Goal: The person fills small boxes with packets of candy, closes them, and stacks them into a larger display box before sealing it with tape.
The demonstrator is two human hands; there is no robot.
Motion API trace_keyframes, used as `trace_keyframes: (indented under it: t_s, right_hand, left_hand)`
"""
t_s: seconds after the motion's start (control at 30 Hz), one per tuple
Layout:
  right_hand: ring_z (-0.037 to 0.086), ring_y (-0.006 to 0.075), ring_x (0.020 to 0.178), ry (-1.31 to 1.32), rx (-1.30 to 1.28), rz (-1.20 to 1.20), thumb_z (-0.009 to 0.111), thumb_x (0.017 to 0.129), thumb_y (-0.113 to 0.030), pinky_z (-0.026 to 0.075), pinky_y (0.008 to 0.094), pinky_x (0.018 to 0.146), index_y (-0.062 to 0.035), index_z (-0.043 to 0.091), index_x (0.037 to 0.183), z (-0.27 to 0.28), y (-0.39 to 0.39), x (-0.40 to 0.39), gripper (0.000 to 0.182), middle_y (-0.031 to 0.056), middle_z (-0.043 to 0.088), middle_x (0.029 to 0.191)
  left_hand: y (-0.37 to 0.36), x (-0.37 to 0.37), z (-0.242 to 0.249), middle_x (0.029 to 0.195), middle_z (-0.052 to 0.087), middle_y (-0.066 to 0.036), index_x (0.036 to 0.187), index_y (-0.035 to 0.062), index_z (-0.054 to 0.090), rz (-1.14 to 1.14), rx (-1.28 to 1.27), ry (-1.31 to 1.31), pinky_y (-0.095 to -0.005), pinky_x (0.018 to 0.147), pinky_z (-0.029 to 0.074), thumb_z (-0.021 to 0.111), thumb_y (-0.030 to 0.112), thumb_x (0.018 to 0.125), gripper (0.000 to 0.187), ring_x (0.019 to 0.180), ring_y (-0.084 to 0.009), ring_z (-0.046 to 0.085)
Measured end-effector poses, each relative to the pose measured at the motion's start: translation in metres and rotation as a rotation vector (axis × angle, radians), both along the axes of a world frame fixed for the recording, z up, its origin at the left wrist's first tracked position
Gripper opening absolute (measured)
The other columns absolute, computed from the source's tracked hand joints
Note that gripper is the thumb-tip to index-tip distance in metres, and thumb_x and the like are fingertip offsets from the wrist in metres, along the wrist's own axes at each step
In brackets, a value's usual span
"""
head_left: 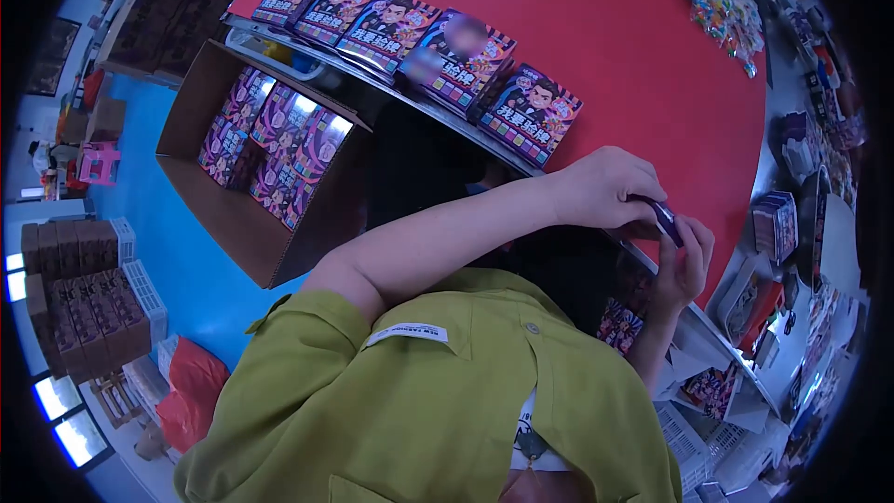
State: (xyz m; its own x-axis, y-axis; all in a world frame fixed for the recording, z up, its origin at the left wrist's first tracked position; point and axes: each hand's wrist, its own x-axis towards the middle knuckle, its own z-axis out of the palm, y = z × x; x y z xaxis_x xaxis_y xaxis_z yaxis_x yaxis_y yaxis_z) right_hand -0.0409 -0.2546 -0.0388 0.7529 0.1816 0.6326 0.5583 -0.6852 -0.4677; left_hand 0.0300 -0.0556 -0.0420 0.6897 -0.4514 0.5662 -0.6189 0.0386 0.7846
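Observation:
My left hand (605,188) reaches across from the left, over the edge of the red tabletop (652,65), with its fingers curled round a small dark purple piece (667,224) with a pale edge. On the other end of that piece, the bent fingers of my right hand (687,261) press close together. What kind of thing it is I cannot tell, as fingers cover most of it. Nearest to my left hand stands a purple printed box (531,116) with a cartoon figure in a suit. A similar box (461,56) stands beside it, in a row of several along the table edge.
An open cardboard carton (307,256) at left holds several printed boxes (289,144). Small colourful packets (703,0) are heaped at the table's far right. A stack of printed cartons (775,224) stands on the right. Brown cartons (93,307) and a red bag (193,391) sit lower left.

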Motion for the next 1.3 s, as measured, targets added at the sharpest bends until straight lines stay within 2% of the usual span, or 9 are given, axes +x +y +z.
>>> trace_keyframes:
  t_s: [0.23, 0.43, 0.53, 0.7, 0.93, 1.03, 1.1, 1.23, 1.3]
  right_hand:
    - [0.055, 0.0173, 0.092, 0.309, 0.458, 0.060, 0.059, 0.085, 0.005, 0.044, 0.0266, 0.081, 0.0036, 0.062, 0.098, 0.004, 0.000, 0.009, 0.014, 0.0107, 0.055, 0.099]
    - [0.053, 0.0147, 0.092, 0.346, 0.564, 0.099, 0.057, 0.087, 0.004, 0.044, 0.0250, 0.081, 0.0041, 0.062, 0.097, 0.002, 0.000, 0.006, 0.011, 0.0112, 0.053, 0.102]
    - [0.053, 0.0153, 0.092, 0.369, 0.620, 0.090, 0.056, 0.087, 0.004, 0.044, 0.0255, 0.081, 0.0043, 0.061, 0.097, 0.002, 0.002, 0.003, 0.012, 0.0117, 0.052, 0.103]
    - [0.054, 0.0171, 0.094, 0.321, 0.635, 0.124, 0.055, 0.087, 0.004, 0.045, 0.0273, 0.082, 0.0038, 0.061, 0.099, -0.005, 0.002, 0.000, 0.013, 0.0125, 0.053, 0.105]
    - [0.056, 0.0238, 0.092, 0.075, 0.163, 0.006, 0.058, 0.083, 0.007, 0.047, 0.0330, 0.079, 0.0037, 0.062, 0.098, -0.007, -0.004, 0.000, 0.016, 0.0143, 0.056, 0.101]
    - [0.057, 0.0272, 0.090, 0.026, 0.080, 0.025, 0.060, 0.081, 0.007, 0.047, 0.0359, 0.077, 0.0037, 0.063, 0.099, -0.009, -0.006, -0.001, 0.018, 0.0158, 0.058, 0.099]
    - [0.057, 0.0280, 0.090, -0.068, -0.080, 0.079, 0.061, 0.080, 0.007, 0.048, 0.0370, 0.077, 0.0035, 0.063, 0.102, -0.008, -0.007, -0.002, 0.022, 0.0161, 0.058, 0.101]
    - [0.057, 0.0281, 0.091, -0.132, -0.176, 0.047, 0.062, 0.080, 0.007, 0.048, 0.0365, 0.077, 0.0039, 0.063, 0.103, -0.012, -0.011, -0.002, 0.023, 0.0164, 0.059, 0.103]
    - [0.058, 0.0265, 0.090, -0.091, -0.084, 0.025, 0.063, 0.081, 0.006, 0.048, 0.0342, 0.076, 0.0045, 0.064, 0.102, -0.008, -0.006, 0.003, 0.021, 0.0158, 0.060, 0.100]
  left_hand:
    - [-0.009, 0.001, -0.001, 0.075, 0.064, -0.010, 0.085, -0.0005, 0.067, 0.095, -0.030, 0.011, -0.0314, 0.062, 0.051, 0.072, 0.006, 0.074, 0.014, 0.072, -0.0241, 0.066]
    - [-0.011, -0.005, -0.001, 0.077, 0.064, -0.010, 0.085, -0.0013, 0.066, 0.079, -0.031, 0.142, -0.0294, 0.063, 0.051, 0.071, 0.003, 0.075, 0.012, 0.073, -0.0207, 0.065]
    - [-0.019, -0.006, -0.008, 0.079, 0.065, -0.009, 0.084, -0.0022, 0.066, 0.060, -0.303, 0.104, -0.0281, 0.066, 0.051, 0.070, 0.003, 0.075, 0.011, 0.075, -0.0208, 0.065]
    - [-0.014, -0.001, -0.002, 0.077, 0.064, -0.010, 0.077, -0.0034, 0.064, -0.052, -0.251, 0.171, -0.0281, 0.065, 0.050, 0.070, 0.000, 0.073, 0.008, 0.073, -0.0196, 0.064]
    - [-0.015, -0.002, -0.006, 0.077, 0.063, -0.009, 0.075, -0.0030, 0.063, -0.067, -0.331, 0.222, -0.0287, 0.066, 0.050, 0.069, 0.001, 0.073, 0.008, 0.074, -0.0202, 0.063]
    - [-0.007, -0.006, -0.010, 0.083, 0.064, -0.010, 0.080, -0.0015, 0.064, -0.059, -0.255, 0.074, -0.0309, 0.069, 0.051, 0.068, 0.004, 0.075, 0.008, 0.080, -0.0228, 0.063]
    - [0.004, -0.008, -0.010, 0.095, 0.064, -0.009, 0.092, 0.0007, 0.064, 0.021, -0.046, -0.269, -0.0334, 0.072, 0.052, 0.067, 0.007, 0.078, 0.016, 0.085, -0.0251, 0.062]
    - [0.010, -0.013, -0.019, 0.115, 0.059, -0.011, 0.109, 0.0024, 0.059, -0.066, 0.097, -0.267, -0.0353, 0.078, 0.051, 0.066, 0.009, 0.080, 0.031, 0.096, -0.0290, 0.061]
    - [0.007, -0.019, -0.023, 0.133, 0.044, -0.018, 0.127, 0.0047, 0.047, 0.061, 0.152, -0.229, -0.0377, 0.087, 0.049, 0.068, 0.010, 0.078, 0.053, 0.112, -0.0356, 0.053]
